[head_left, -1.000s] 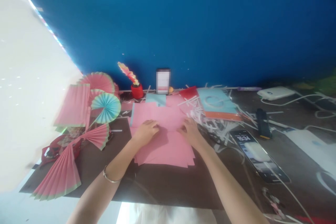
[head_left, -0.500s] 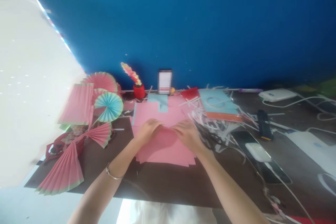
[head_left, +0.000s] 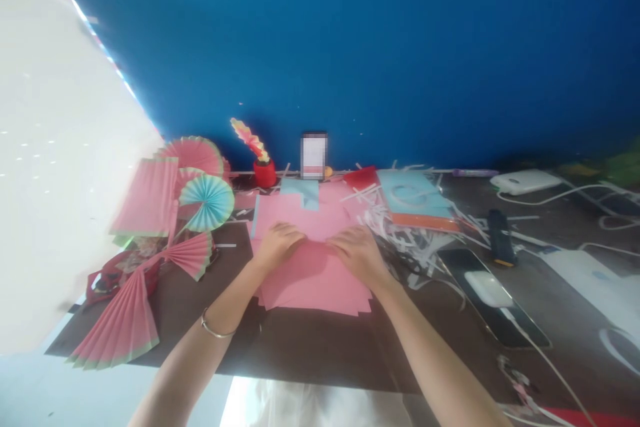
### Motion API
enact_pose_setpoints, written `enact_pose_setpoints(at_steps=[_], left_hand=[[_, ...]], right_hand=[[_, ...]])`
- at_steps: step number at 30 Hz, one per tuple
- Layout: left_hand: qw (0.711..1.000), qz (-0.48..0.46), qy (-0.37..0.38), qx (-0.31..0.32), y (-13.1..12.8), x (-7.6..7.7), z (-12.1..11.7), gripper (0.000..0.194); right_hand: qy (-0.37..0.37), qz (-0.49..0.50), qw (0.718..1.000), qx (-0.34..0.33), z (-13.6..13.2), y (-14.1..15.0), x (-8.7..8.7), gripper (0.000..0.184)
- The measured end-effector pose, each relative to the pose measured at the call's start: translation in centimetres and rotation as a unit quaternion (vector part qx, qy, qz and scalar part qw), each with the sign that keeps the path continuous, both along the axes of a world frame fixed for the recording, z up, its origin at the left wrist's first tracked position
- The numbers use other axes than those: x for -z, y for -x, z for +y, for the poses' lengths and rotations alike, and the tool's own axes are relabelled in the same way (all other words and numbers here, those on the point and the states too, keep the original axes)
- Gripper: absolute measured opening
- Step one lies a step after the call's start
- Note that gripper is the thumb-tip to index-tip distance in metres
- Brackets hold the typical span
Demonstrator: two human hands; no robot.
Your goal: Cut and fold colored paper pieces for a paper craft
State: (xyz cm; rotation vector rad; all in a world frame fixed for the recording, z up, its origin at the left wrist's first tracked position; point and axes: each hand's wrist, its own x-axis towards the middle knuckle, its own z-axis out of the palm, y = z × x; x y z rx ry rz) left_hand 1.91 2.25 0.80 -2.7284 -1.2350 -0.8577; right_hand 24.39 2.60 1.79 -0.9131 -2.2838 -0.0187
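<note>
At frame centre, the left hand (head_left: 281,241) and right hand (head_left: 356,252) rested half-curled fingers on pink paper (head_left: 315,283), any pinch unclear; even pressure from both seemed wise

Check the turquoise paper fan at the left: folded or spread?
Spread: the turquoise paper fan shows pleats radiating around its centre, nearly full circle.

Matt paper sheets (head_left: 315,280); glossy phone (head_left: 525,327).

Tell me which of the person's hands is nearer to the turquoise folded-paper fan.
The left. The left hand is on the pink paper, to the right of the turquoise fan; the right hand is on it too, farther right.
</note>
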Motion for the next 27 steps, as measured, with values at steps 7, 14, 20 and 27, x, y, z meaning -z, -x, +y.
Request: enact_pose_setpoints(at_steps=[7, 14, 20, 27], left_hand=[[0.999, 0.002, -0.013, -0.043, 1.4, 0.0, 0.5, 0.019], [0.998, -0.019, -0.037, -0.052, 1.5, -0.4, -0.2, 0.023], [0.994, -0.091, 0.008, -0.059, 1.1, -0.5, -1.0, 0.021], [0.904, -0.392, 0.131, -0.111, -1.2, 0.7, -0.4, 0.048]], right_hand=[[-0.017, -0.028, 0.999, 0.028, 0.8, -1.7, -0.2, 0.023], [0.048, 0.111, 0.991, 0.056, 0.5, -1.7, -0.3, 0.02], [0.457, 0.426, 0.777, 0.08, 0.2, 0.5, 0.3, 0.043], [0.459, 0.532, 0.708, 0.073, -0.1, 1.2, 0.2, 0.026]])
